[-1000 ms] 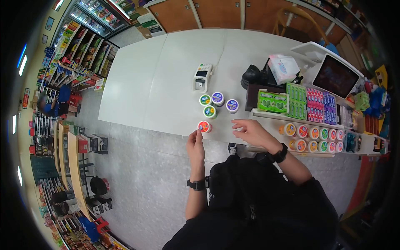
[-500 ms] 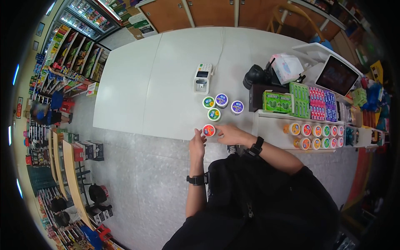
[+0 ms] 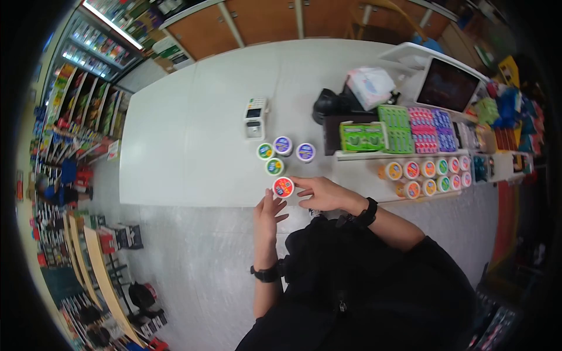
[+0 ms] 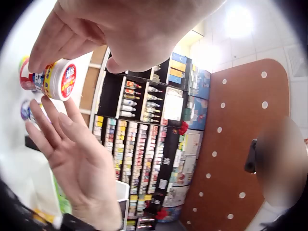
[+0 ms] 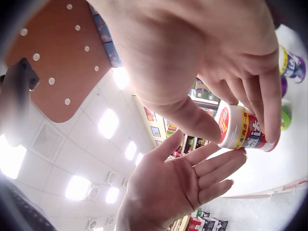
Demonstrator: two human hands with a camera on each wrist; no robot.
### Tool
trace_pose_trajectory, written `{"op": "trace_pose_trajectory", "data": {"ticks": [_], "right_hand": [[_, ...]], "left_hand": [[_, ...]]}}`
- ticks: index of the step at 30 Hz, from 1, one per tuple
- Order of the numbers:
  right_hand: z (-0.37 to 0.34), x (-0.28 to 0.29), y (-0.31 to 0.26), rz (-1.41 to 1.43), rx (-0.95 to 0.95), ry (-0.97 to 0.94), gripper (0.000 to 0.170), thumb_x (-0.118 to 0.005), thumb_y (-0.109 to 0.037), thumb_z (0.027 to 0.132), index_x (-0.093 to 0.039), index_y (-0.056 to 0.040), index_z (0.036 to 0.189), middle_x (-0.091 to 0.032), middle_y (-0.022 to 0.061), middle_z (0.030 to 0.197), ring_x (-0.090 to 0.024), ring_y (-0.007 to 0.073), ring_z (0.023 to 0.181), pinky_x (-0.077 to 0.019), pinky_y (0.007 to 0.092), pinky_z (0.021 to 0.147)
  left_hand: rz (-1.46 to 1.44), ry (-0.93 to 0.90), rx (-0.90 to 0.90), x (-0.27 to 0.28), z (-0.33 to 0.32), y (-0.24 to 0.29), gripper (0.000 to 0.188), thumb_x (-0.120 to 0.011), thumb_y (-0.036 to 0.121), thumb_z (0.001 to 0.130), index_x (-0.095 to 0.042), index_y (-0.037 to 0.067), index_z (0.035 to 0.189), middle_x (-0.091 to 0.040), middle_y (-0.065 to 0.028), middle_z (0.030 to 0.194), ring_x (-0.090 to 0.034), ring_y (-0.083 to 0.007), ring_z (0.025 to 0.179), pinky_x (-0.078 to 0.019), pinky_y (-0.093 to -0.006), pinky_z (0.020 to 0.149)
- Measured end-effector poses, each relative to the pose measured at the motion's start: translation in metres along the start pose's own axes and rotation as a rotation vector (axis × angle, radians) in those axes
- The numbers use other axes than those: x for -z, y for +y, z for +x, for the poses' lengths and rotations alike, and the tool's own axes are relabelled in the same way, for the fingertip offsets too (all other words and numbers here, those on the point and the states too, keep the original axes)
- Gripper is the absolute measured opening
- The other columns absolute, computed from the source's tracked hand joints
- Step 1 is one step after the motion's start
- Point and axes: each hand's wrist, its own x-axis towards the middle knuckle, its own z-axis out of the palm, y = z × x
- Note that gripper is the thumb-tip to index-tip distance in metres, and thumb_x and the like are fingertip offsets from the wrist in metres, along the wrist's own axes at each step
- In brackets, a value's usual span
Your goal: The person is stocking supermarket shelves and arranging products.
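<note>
A white gum tub with a red lid (image 3: pixel 283 187) stands at the counter's near edge between the two hands. Straight fingers of my left hand (image 3: pixel 267 219) lie along its left side, with the thumb apart from it. From the other side, my right hand (image 3: pixel 328 194) reaches over with its index fingertip at the tub's side. In the left wrist view the right hand's fingers (image 4: pixel 45 122) are spread, not wrapped round the tub (image 4: pixel 60 79). Just beyond stand two green-lidded tubs (image 3: pixel 274 167) and two purple-lidded tubs (image 3: pixel 305 152).
A white card terminal (image 3: pixel 256 119) stands behind the tubs on the counter (image 3: pixel 170 140). To the right are gum boxes (image 3: pixel 363 137), a shelf row of more lidded tubs (image 3: pixel 428 169), a tissue pack (image 3: pixel 371 88) and a screen (image 3: pixel 448 85). Store shelves line the far left.
My right hand has moved left from the bare counter to the red-lidded tub's side. The left hand stays beside the tub, its fingers more spread. The head view has shifted.
</note>
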Motion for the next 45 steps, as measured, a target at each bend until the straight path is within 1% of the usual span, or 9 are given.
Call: {"op": "trace_pose_trajectory", "data": {"ticks": [10,13,19,23,24,26,33,38,45], "right_hand": [[-0.120,0.061,-0.044,0.038,-0.083,0.320,0.069,-0.063,-0.012,0.080,-0.039,-0.0081,0.145,-0.063,0.0195,0.121,-0.066,0.0284,0.107,-0.0570,0.0326,0.083],[-0.164,0.077,-0.032,0.067,-0.155,0.336,0.067,-0.063,-0.004,0.085,-0.035,-0.0037,0.147,-0.055,0.0178,0.136,-0.062,0.0246,0.113,-0.0557,0.0313,0.088],[-0.235,0.088,0.009,0.279,-0.169,0.431,0.064,-0.060,-0.001,0.088,-0.035,-0.0013,0.146,-0.055,0.0176,0.135,-0.062,0.0147,0.108,-0.0517,0.0265,0.087],[-0.250,0.091,0.042,0.334,-0.193,0.428,0.059,-0.059,-0.002,0.088,-0.039,-0.0036,0.144,-0.063,0.0069,0.119,-0.059,0.0078,0.084,-0.0487,0.0230,0.072],[-0.251,0.092,0.045,0.337,-0.190,0.428,0.059,-0.059,-0.002,0.088,-0.039,-0.0036,0.144,-0.063,0.0069,0.119,-0.059,0.0078,0.084,-0.0487,0.0230,0.072],[-0.254,0.095,0.048,0.446,-0.222,0.453,0.052,-0.061,0.002,0.083,-0.047,0.0005,0.134,-0.062,0.0109,0.123,-0.057,0.0155,0.116,-0.0474,0.0293,0.094],[-0.252,0.098,0.065,0.427,-0.115,0.489,0.054,-0.062,0.001,0.081,-0.047,0.0012,0.133,-0.063,0.0100,0.121,-0.058,0.0147,0.112,-0.0471,0.0272,0.090],[-0.251,0.104,0.068,0.291,-0.243,0.435,0.047,-0.062,-0.008,0.082,-0.054,0.0000,0.127,-0.068,0.0069,0.103,-0.063,0.0117,0.092,-0.0492,0.0266,0.078],[-0.249,0.105,0.030,0.164,-0.301,0.520,0.044,-0.062,-0.011,0.083,-0.056,-0.0005,0.125,-0.069,0.0111,0.103,-0.066,0.0139,0.093,-0.0514,0.0298,0.078]], "left_hand": [[0.159,-0.334,-0.114,-0.095,-0.047,0.042,0.074,-0.045,0.054,0.097,-0.045,-0.009,0.136,-0.059,-0.0275,0.124,-0.061,-0.0322,0.114,-0.0565,-0.0382,0.078],[0.203,-0.456,-0.108,-0.130,-0.047,0.035,0.073,-0.046,0.054,0.097,-0.047,-0.008,0.135,-0.060,-0.0260,0.122,-0.061,-0.0316,0.113,-0.0565,-0.0376,0.077],[0.347,-0.666,0.086,-0.195,-0.042,0.002,0.075,-0.048,0.056,0.096,-0.049,-0.010,0.130,-0.061,-0.0253,0.119,-0.062,-0.0316,0.110,-0.0565,-0.0376,0.080],[0.348,-0.754,0.201,-0.217,-0.023,-0.025,0.081,-0.046,0.062,0.094,-0.047,-0.010,0.133,-0.062,-0.0257,0.117,-0.064,-0.0313,0.108,-0.0567,-0.0377,0.081],[0.351,-0.752,0.200,-0.221,-0.021,-0.027,0.081,-0.046,0.062,0.094,-0.047,-0.010,0.133,-0.062,-0.0257,0.117,-0.064,-0.0313,0.108,-0.0567,-0.0377,0.081],[0.336,-0.735,0.198,-0.227,-0.018,-0.030,0.082,-0.043,0.063,0.094,-0.047,-0.009,0.133,-0.063,-0.0257,0.116,-0.064,-0.0312,0.107,-0.0567,-0.0379,0.081],[0.340,-0.694,0.201,-0.234,-0.016,-0.035,0.083,-0.043,0.064,0.094,-0.049,-0.009,0.131,-0.063,-0.0254,0.115,-0.064,-0.0312,0.107,-0.0565,-0.0387,0.082],[0.363,-0.695,0.236,-0.234,-0.011,-0.040,0.084,-0.044,0.064,0.093,-0.048,-0.009,0.132,-0.063,-0.0251,0.116,-0.064,-0.0318,0.107,-0.0562,-0.0391,0.083],[0.405,-0.608,0.168,-0.234,-0.010,-0.035,0.087,-0.044,0.066,0.092,-0.045,-0.010,0.135,-0.054,-0.0246,0.132,-0.054,-0.0327,0.123,-0.0508,-0.0414,0.093]]}}
